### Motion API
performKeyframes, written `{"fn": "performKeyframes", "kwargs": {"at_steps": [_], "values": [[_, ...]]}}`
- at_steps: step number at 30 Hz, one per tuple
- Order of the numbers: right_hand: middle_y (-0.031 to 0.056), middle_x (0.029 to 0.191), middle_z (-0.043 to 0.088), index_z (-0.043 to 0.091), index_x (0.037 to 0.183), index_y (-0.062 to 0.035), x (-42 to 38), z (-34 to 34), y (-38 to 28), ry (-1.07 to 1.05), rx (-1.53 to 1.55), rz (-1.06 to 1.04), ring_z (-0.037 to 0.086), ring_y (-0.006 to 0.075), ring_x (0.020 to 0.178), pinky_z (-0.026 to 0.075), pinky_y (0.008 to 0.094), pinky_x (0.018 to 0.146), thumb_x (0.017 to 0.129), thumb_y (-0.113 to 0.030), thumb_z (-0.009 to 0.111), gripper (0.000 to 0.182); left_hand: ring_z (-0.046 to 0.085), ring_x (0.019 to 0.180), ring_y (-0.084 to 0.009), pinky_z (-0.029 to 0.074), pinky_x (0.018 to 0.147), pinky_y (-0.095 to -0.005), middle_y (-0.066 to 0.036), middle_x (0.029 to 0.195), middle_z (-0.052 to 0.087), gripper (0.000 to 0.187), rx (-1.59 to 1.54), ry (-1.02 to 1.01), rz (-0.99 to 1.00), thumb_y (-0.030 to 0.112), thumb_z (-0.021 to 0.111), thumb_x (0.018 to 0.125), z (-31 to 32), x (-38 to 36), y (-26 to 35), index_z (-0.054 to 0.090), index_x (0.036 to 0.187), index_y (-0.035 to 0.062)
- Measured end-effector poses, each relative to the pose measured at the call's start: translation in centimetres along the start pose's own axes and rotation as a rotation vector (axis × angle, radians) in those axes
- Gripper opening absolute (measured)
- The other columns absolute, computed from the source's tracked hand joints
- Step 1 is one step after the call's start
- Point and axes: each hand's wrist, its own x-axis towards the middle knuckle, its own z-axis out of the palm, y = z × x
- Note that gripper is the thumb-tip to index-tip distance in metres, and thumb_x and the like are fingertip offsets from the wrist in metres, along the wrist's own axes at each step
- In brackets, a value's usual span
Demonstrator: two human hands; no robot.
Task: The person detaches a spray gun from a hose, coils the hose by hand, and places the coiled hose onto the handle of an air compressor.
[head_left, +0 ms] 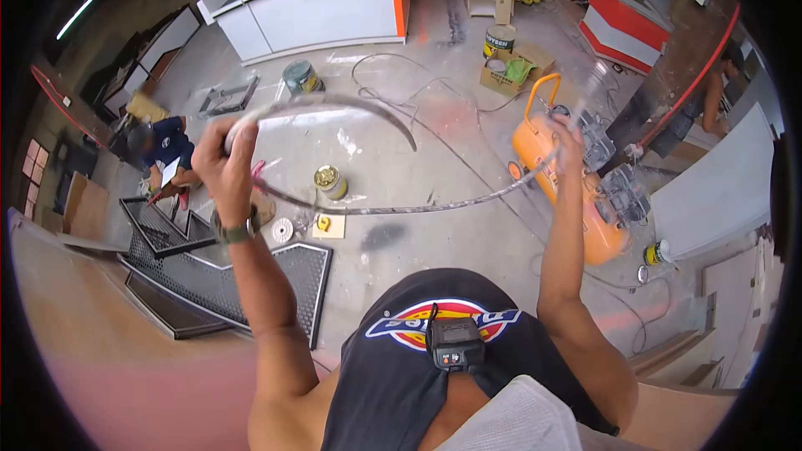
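A dark, paint-spattered hose (401, 210) sags in a long curve between my two raised hands. My left hand (225, 160) is closed around it, fingers wrapped over a pale part. From that hand another dark length (351, 103) arcs up and over to the right, its end hanging in the air. My right hand (566, 140) is up at the right, closed on the hose's other side, its fingers partly blurred. Behind the right hand stands an orange air compressor (576, 209). Below the left wrist lie black-framed mesh panels (225, 271).
An open can (331, 182) and a yellow tape measure (324, 223) are on the floor. Thin hoses (468, 159) trail across it. A green-grey bucket (301, 78), a cardboard box (501, 83) and a white counter (317, 21) stand farther off. Another person (167, 146) crouches at left; one works at right.
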Motion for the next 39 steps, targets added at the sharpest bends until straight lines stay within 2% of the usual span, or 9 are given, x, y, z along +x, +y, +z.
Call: {"fn": "performKeyframes", "kwargs": {"at_steps": [9, 12, 15, 22, 25, 31, 35, 37, 39], "values": [[0.0034, 0.124, 0.061, 0.058, 0.128, -0.0053, -9.1, 22.0, -8.5, -0.681, -0.046, -0.132, 0.050, 0.0115, 0.117, 0.035, 0.0281, 0.102, 0.094, -0.013, 0.054, 0.035, 0.043, 0.058, -0.0029, 0.031, 0.052, -0.0182, 0.003, 0.066, 0.052, 0.024, -0.324, 0.010, 0.162, 0.022, 0.069, 0.089, 2.8, 3.1, 1.7, 0.061, 0.080, 0.0012], [0.0020, 0.113, 0.065, 0.058, 0.127, -0.0050, -10.5, 24.8, -8.3, -0.773, 0.311, -0.017, 0.051, 0.0105, 0.109, 0.039, 0.0285, 0.095, 0.096, -0.022, 0.056, 0.036, 0.042, 0.061, -0.0028, 0.032, 0.054, -0.0188, 0.004, 0.066, 0.052, 0.021, -0.379, 0.052, 0.166, 0.019, 0.073, 0.084, 2.8, 3.7, 1.2, 0.063, 0.078, 0.0009], [0.0015, 0.092, 0.064, 0.063, 0.114, -0.0025, -10.7, 24.0, -9.0, -1.061, 0.098, 0.057, 0.052, 0.0084, 0.091, 0.040, 0.0253, 0.081, 0.096, -0.030, 0.056, 0.034, 0.043, 0.061, -0.0033, 0.034, 0.054, -0.0190, 0.005, 0.066, 0.052, 0.021, -0.245, 0.088, 0.092, 0.019, 0.074, 0.084, 2.6, 4.0, 0.1, 0.063, 0.079, 0.0011], [-0.0006, 0.071, 0.051, 0.059, 0.085, -0.0043, -10.5, 25.0, -5.4, -0.671, 0.042, 0.118, 0.043, 0.0061, 0.065, 0.033, 0.0229, 0.059, 0.095, -0.040, 0.057, 0.037, 0.061, 0.094, -0.0219, 0.047, 0.083, -0.0338, -0.014, 0.102, 0.066, 0.024, 0.196, 0.304, 0.045, 0.016, 0.073, 0.082, 5.0, 0.4, -4.8, 0.067, 0.099, 0.0001], [0.0063, 0.070, 0.057, 0.060, 0.088, -0.0026, -9.7, 24.9, -4.7, -0.750, -0.377, 0.122, 0.053, 0.0142, 0.065, 0.041, 0.0309, 0.060, 0.094, -0.040, 0.057, 0.038, 0.065, 0.086, -0.0176, 0.048, 0.081, -0.0287, -0.009, 0.093, 0.069, 0.016, -0.183, 0.020, 0.007, 0.007, 0.070, 0.084, 6.1, -2.5, -1.5, 0.067, 0.098, -0.0005], [0.0255, 0.084, 0.065, 0.063, 0.094, -0.0018, -11.7, 26.8, -5.1, -0.965, -0.848, -0.424, 0.063, 0.0426, 0.086, 0.046, 0.0498, 0.079, 0.092, -0.036, 0.054, 0.035, 0.064, 0.086, -0.0188, 0.048, 0.079, -0.0289, -0.009, 0.090, 0.069, 0.022, -0.203, -0.520, 0.271, 0.020, 0.067, 0.087, 8.4, 0.7, 4.9, 0.068, 0.094, -0.0009], [0.0207, 0.076, 0.065, 0.063, 0.090, -0.0036, -13.2, 27.6, -7.4, -1.160, -1.153, -0.579, 0.065, 0.0392, 0.078, 0.049, 0.0497, 0.072, 0.084, -0.023, 0.057, 0.021, 0.065, 0.093, -0.0230, 0.049, 0.085, -0.0316, -0.013, 0.098, 0.069, 0.049, -0.131, -0.935, -0.101, 0.044, 0.054, 0.095, 13.1, 0.8, -1.2, 0.066, 0.106, -0.0030], [0.0167, 0.073, 0.065, 0.063, 0.087, -0.0055, -14.1, 26.9, -6.9, -1.162, -1.097, -0.701, 0.067, 0.0338, 0.076, 0.052, 0.0458, 0.069, 0.079, -0.017, 0.059, 0.015, 0.064, 0.102, -0.0272, 0.048, 0.093, -0.0345, -0.020, 0.104, 0.067, 0.071, -0.333, -1.218, -0.718, 0.057, 0.042, 0.096, 16.0, -2.3, -6.5, 0.056, 0.121, -0.0079], [0.0156, 0.073, 0.066, 0.063, 0.086, -0.0068, -14.9, 26.4, -6.8, -1.162, -1.089, -0.751, 0.067, 0.0310, 0.076, 0.053, 0.0435, 0.069, 0.079, -0.017, 0.060, 0.012, 0.065, 0.099, -0.0333, 0.052, 0.090, -0.0391, -0.026, 0.106, 0.064, 0.078, -0.602, -1.296, -0.916, 0.059, 0.037, 0.096, 17.2, -7.6, -8.5, 0.047, 0.128, -0.0107]]}}
